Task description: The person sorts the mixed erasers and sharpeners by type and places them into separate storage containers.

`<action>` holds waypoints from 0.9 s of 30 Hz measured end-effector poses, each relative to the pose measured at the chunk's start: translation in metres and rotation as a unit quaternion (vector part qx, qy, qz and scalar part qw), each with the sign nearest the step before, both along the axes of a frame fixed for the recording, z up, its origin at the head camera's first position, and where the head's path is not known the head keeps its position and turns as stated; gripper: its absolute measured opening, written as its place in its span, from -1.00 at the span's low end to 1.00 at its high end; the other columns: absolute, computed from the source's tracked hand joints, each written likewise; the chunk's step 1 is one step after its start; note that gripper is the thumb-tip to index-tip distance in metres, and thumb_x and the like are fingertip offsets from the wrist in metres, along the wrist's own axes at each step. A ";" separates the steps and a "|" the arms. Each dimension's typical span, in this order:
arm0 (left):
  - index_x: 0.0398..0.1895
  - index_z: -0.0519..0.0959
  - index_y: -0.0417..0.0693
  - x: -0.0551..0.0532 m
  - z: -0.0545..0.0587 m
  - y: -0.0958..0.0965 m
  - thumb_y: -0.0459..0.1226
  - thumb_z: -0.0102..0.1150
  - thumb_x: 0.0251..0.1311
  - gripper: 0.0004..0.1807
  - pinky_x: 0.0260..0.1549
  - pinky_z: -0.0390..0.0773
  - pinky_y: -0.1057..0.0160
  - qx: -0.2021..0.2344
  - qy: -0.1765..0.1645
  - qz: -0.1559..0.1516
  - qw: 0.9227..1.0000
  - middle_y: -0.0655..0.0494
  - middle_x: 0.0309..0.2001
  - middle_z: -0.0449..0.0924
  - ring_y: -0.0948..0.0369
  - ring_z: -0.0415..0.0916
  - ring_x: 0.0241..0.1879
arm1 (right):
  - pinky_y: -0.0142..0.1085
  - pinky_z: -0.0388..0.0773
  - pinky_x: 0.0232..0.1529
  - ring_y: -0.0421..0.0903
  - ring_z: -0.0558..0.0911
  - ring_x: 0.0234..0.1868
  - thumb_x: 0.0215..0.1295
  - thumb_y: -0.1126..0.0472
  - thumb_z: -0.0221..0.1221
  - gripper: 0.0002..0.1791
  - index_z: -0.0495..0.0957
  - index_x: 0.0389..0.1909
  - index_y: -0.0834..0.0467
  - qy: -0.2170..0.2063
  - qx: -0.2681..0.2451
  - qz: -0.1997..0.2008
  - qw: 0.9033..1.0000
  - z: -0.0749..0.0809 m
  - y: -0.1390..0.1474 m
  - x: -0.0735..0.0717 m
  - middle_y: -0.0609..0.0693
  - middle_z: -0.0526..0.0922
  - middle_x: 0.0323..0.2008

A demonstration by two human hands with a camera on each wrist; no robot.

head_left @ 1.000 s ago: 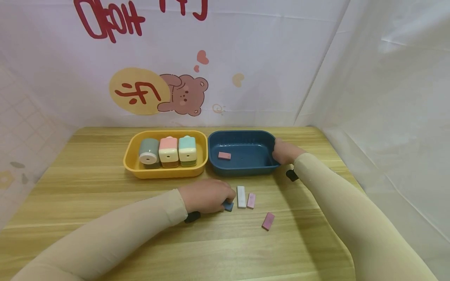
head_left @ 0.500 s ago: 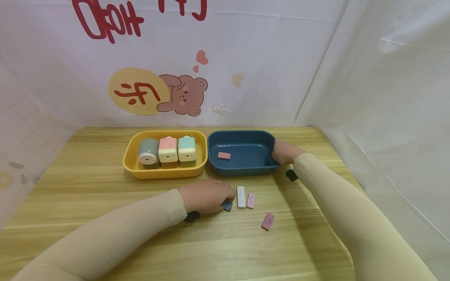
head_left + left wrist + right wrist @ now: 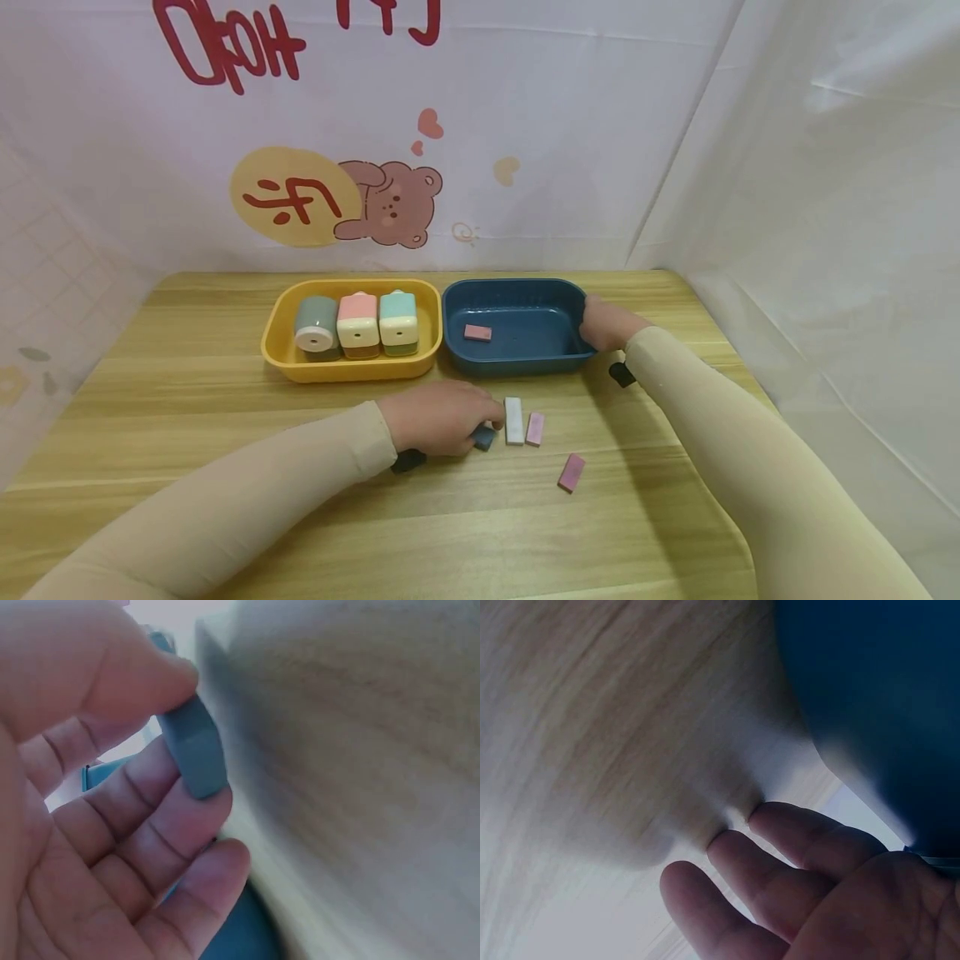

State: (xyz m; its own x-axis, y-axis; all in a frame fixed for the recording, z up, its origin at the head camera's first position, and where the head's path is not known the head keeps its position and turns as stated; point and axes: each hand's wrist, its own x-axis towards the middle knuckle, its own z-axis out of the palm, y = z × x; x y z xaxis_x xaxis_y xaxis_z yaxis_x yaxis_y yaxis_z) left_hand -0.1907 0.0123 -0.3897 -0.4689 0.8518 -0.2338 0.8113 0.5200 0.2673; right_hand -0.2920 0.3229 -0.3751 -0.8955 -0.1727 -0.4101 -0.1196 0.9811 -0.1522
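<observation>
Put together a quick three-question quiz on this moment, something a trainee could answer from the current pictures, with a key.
1. Multiple choice: What colour is the held block in the left grip?
A) White
B) Blue-grey
C) Pink

2. True or false: In the head view, the blue tray stands to the right of the yellow tray.

3. Fill in: Apart from the held block, ___ blocks lie directly on the wooden table.

Key:
1. B
2. True
3. Three: the white block, the pale pink block and the dark pink block.
</observation>
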 end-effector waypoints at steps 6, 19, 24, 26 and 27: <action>0.18 0.60 0.17 -0.002 0.006 -0.002 -0.27 0.30 0.30 -0.61 0.25 0.58 0.13 0.005 0.008 0.001 1.000 0.21 0.12 0.68 0.22 0.55 0.03 | -0.11 0.58 -0.12 0.08 0.61 -0.31 0.44 0.27 -0.15 -0.35 0.03 0.34 0.69 0.001 0.004 0.008 1.000 -0.002 0.001 -0.002 0.20 0.55 -0.29; 0.23 0.66 0.29 -0.005 0.018 -0.004 -0.23 0.27 0.34 -0.59 0.11 0.62 0.19 0.000 0.017 -0.003 1.000 0.21 0.02 0.64 0.23 0.50 -0.06 | -0.09 0.59 -0.06 0.08 0.62 -0.30 0.43 0.27 -0.16 -0.34 0.01 0.34 0.70 0.005 0.001 0.011 1.000 -0.006 0.003 -0.003 0.22 0.57 -0.27; 0.22 0.66 0.25 -0.007 0.027 -0.004 -0.21 0.27 0.35 -0.62 0.12 0.61 0.20 0.009 0.026 -0.001 1.000 0.20 0.02 0.63 0.23 0.51 -0.06 | -0.07 0.58 -0.03 0.09 0.62 -0.26 0.44 0.26 -0.16 -0.33 -0.01 0.36 0.68 0.001 -0.001 0.003 1.000 -0.005 0.002 -0.002 0.22 0.58 -0.25; 0.20 0.65 0.24 -0.009 0.030 -0.004 -0.19 0.27 0.36 -0.64 0.12 0.61 0.19 0.015 0.027 0.002 1.000 0.21 0.03 0.63 0.24 0.52 -0.06 | -0.06 0.59 -0.04 0.09 0.63 -0.26 0.44 0.26 -0.16 -0.34 -0.01 0.36 0.68 0.000 -0.002 0.001 1.000 -0.003 0.002 -0.001 0.22 0.58 -0.26; 0.20 0.65 0.24 -0.010 0.032 -0.004 -0.19 0.26 0.36 -0.64 0.11 0.61 0.19 0.018 0.027 0.003 0.999 0.21 0.02 0.63 0.24 0.52 -0.06 | -0.06 0.58 -0.04 0.09 0.63 -0.26 0.45 0.25 -0.16 -0.34 -0.02 0.36 0.67 -0.001 -0.002 0.000 1.000 -0.002 0.002 -0.001 0.21 0.58 -0.26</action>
State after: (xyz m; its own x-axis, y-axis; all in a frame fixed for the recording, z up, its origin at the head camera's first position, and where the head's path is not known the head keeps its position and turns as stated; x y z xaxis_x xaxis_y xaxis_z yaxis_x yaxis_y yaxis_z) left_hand -0.2006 0.0080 -0.3577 -0.4861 0.8557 -0.1774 0.8216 0.5167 0.2408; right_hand -0.2926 0.3246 -0.3775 -0.8948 -0.1748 -0.4109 -0.1194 0.9803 -0.1571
